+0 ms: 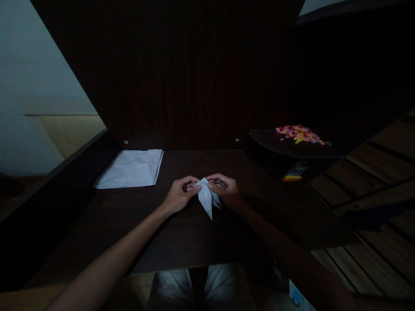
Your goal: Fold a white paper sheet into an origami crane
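A small piece of folded white paper [205, 199] is held between my two hands above the dark desk. It has pointed flaps hanging toward me, with one long tip lowest. My left hand [180, 193] pinches its upper left edge, thumb on the near face and fingers curled behind. On the other side, my right hand [227, 190] grips the upper right edge the same way, its thumb near the top fold. The fingers behind the paper are partly hidden.
White paper sheets [132, 168], creased and stacked, lie at the back left of the dark wooden desk [175, 242]. Small pink, red and yellow pieces [301, 134] are heaped on a curved shelf [269, 140] at right. A low side board [65, 172] borders the left.
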Tool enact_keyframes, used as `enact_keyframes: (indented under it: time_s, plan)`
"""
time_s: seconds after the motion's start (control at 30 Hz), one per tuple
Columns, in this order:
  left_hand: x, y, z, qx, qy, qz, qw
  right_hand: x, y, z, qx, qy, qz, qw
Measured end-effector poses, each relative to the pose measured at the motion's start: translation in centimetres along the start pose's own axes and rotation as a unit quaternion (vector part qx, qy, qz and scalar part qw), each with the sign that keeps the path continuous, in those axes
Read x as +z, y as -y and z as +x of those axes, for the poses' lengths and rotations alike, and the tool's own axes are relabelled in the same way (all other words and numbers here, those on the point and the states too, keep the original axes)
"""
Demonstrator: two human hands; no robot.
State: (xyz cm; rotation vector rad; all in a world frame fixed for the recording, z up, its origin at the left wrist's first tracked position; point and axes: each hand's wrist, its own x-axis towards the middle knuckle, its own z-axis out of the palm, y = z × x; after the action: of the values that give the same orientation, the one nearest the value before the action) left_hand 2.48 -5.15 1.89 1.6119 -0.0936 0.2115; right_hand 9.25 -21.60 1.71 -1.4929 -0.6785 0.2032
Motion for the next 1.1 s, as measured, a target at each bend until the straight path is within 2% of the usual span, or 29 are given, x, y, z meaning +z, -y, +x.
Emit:
enact_keyframes:
  time_s: [0.2, 0.53, 0.93, 1.1]
  plan:
    - [-0.10, -0.35, -0.11, -0.010, 0.042, 0.007, 0.999, -0.02, -0.21, -0.01, 0.006, 0.007, 0.007, 1.000]
    - [-0.17, -0.32, -0.23, -0.003, 0.012, 0.047, 0.999, 0.21, -0.14, 0.13, 0.027, 0.001, 0.012, 1.000]
    - [0.16, -0.91, -0.41, -0.026, 0.035, 0.030, 0.999, -0.17, -0.19, 0.56, 0.074, 0.029, 0.038, 0.996]
    - [0.02, -0.79, -0.40, -0.024, 0.043, 0.047, 0.998, -0.07, -0.60, 0.55, 0.067, 0.031, 0.031, 0.997]
